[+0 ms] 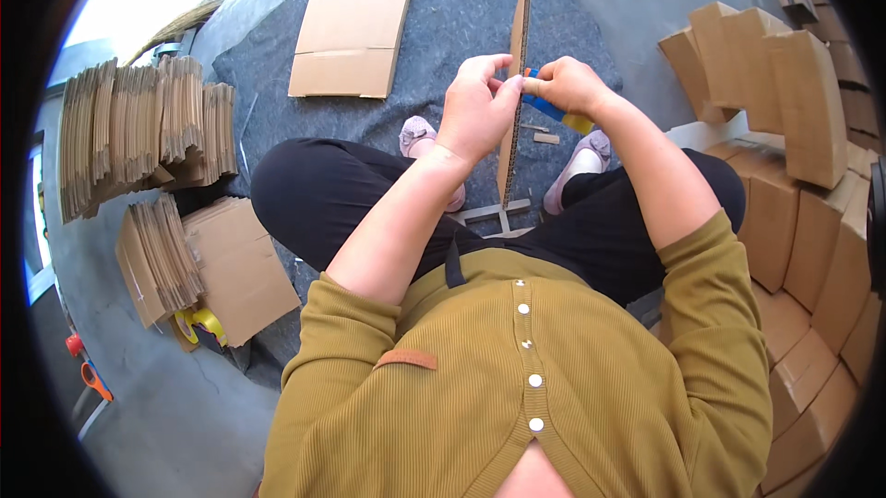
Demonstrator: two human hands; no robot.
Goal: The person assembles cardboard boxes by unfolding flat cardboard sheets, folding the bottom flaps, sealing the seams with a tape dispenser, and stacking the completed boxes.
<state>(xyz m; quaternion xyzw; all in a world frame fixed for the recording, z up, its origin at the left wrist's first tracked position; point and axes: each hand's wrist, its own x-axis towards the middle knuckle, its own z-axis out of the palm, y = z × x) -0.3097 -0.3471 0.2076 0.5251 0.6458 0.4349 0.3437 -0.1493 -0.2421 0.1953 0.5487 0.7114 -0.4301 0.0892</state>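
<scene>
My left hand (478,103) is closed on a flat cardboard piece (508,143) that stands on edge between my knees, thumb on one side and fingers on the other. At the cardboard's right face, my right hand (565,87) is closed, its fingertips meeting my left thumb. A slim blue and yellow tool (546,108) with a bit of orange runs under the right hand and appears gripped in it; its kind is partly hidden. Below it on the mat lies a small cardboard scrap (546,139).
A folded flat carton (355,32) lies ahead on the dark mat (461,13). Stacks of flattened cartons (129,129) stand at left, with a yellow tape roll (198,324) near them. Made-up boxes (803,101) are piled at right. A grey frame (498,212) lies between my feet.
</scene>
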